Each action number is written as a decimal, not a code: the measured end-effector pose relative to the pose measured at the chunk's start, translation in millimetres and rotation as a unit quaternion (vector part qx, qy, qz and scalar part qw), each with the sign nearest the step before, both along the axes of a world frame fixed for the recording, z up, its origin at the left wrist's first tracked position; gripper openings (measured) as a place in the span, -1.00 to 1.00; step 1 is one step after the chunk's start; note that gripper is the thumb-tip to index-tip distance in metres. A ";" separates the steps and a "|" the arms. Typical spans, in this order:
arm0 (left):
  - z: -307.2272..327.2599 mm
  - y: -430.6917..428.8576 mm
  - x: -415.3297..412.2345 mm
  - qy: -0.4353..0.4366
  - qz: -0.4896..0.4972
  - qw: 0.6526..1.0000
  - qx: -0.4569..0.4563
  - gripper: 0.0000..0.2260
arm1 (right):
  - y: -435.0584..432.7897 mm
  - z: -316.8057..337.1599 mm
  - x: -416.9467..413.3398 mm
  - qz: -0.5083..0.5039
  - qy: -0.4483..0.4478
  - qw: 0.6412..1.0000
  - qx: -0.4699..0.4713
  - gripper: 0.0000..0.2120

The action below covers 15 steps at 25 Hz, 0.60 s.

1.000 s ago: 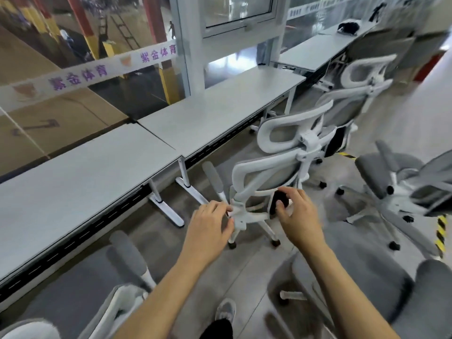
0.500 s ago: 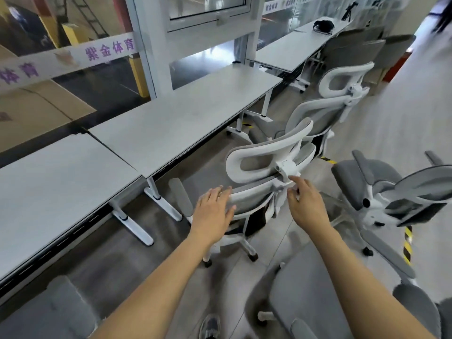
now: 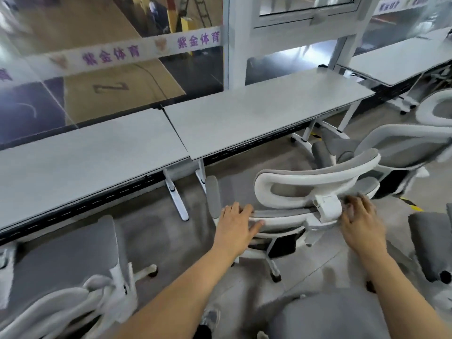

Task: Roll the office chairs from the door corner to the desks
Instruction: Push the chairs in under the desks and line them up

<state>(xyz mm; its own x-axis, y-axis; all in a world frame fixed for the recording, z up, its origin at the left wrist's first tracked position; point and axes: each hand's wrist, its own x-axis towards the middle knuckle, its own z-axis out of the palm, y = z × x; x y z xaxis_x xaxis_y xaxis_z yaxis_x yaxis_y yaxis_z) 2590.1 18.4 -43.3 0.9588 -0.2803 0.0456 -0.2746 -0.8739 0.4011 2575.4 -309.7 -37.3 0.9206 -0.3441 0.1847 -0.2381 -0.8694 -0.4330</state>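
Observation:
A white-framed office chair with grey mesh (image 3: 288,182) stands in front of me, its back toward me, facing the middle grey desk (image 3: 256,113). My left hand (image 3: 236,227) rests on the left top edge of the chair's backrest, fingers straight over the rim. My right hand (image 3: 362,223) lies with spread fingers against the backrest's right side, just right of the white headrest bracket; it is motion-blurred. The chair's seat sits partly before the desk edge.
Another grey desk (image 3: 85,162) adjoins on the left and a third desk (image 3: 401,59) stands far right. A chair (image 3: 61,277) sits at lower left, one (image 3: 401,145) to the right, another (image 3: 430,248) at the right edge, a grey seat (image 3: 330,316) below. Glass wall behind desks.
The view swung left and the chair came closer to the desk. Both hands stayed on its backrest, moving up to its top edge.

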 end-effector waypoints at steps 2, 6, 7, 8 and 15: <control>0.0 -2.8 -27.8 -0.006 0.032 0.999 -0.006 -0.51 | -5.6 -6.1 -7.3 0.053 -0.019 0.998 0.005 -0.55; -5.7 1.9 -76.8 -0.003 0.092 0.996 0.003 -0.57 | 6.0 -17.5 -19.4 0.104 -0.054 0.992 0.050 -0.53; -5.9 6.3 -86.8 0.004 0.106 0.994 0.006 -0.59 | 11.6 -18.4 -20.8 0.121 -0.061 0.989 0.051 -0.55; -5.4 11.6 -95.1 0.008 0.118 0.993 0.007 -0.60 | 17.0 -17.4 -20.7 0.138 -0.065 0.987 0.046 -0.57; -3.8 81.8 -127.9 -0.011 0.176 0.984 -0.014 -0.55 | 79.3 -8.7 -24.3 0.210 -0.087 0.974 0.016 -0.68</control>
<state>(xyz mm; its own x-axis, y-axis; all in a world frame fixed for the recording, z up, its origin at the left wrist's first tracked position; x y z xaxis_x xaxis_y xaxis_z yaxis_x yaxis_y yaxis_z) 2462.2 100.3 -47.1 0.9950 0.0703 0.0704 0.0340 -0.9054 0.4231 2551.2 -230.4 -46.0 0.9369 0.0478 0.3463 0.2151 -0.8598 -0.4632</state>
